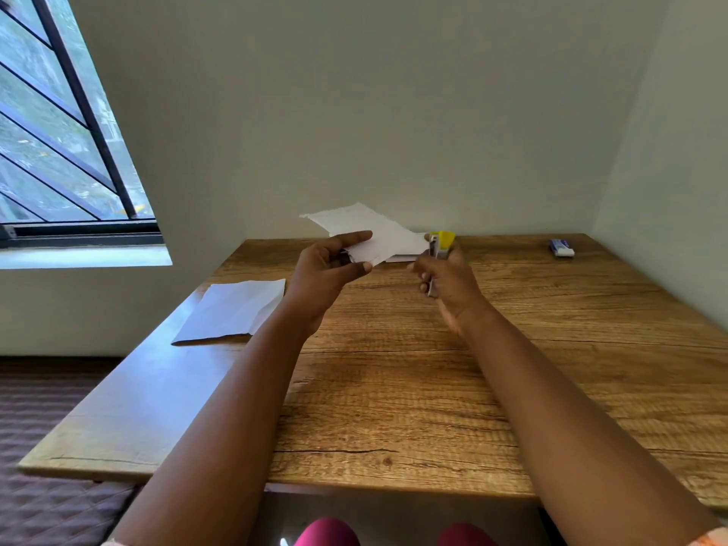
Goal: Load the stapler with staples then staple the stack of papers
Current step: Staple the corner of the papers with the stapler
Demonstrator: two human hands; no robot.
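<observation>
I hold both hands up above the wooden surface (394, 388). My left hand (327, 275) has its grip pinched on one end of the stack of papers (378, 234), thumb below and fingers on top, so the sheets tilt up toward the wall. My right hand (449, 281) has its grip wrapped around the yellow-topped stapler (439, 250), whose head meets the stack's other corner. More paper (232, 311) lies flat at the surface's left edge, and a small box (562, 247) sits far right.
</observation>
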